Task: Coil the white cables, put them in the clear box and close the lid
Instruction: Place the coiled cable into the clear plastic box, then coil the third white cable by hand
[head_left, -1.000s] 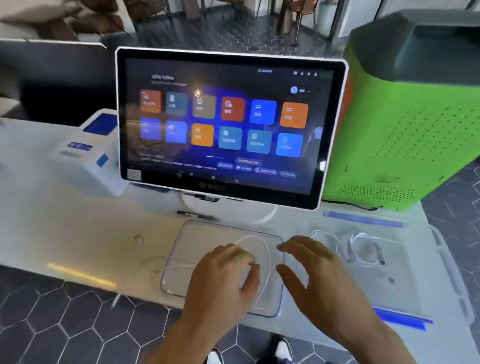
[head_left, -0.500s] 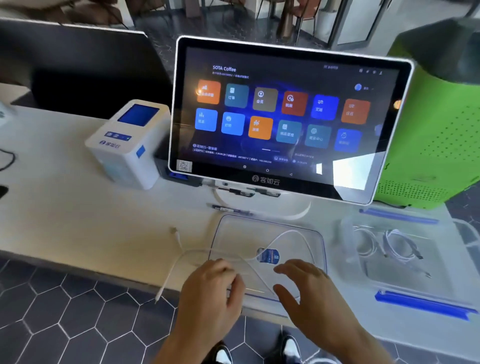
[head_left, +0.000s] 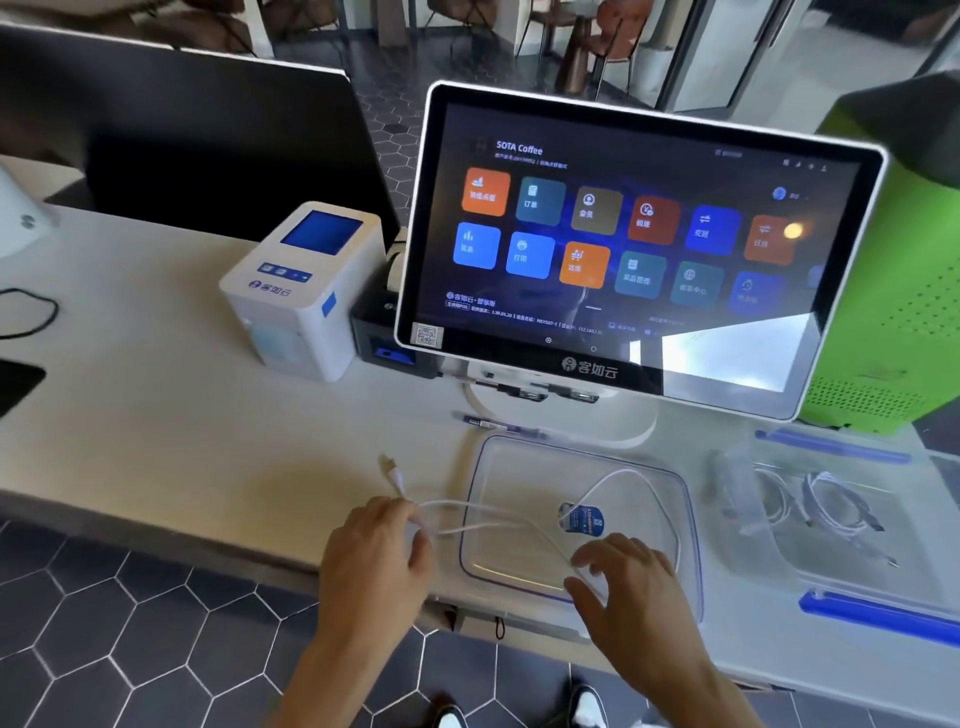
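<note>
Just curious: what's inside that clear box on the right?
Coiled white cables lie inside the clear box. Blur hides how many; the rest looks bare.

Left hand fingers curled, pinching; right hand fingers spread, relaxed.

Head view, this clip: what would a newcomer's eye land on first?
First the big white-framed touchscreen terminal with coloured app tiles, standing at the back of the pale counter. Then the two bare hands at the front edge: the left hand grips a loose white cable draped over the clear plastic lid, and the right hand hovers beside it. On the right is the clear box holding coiled cables.
</note>
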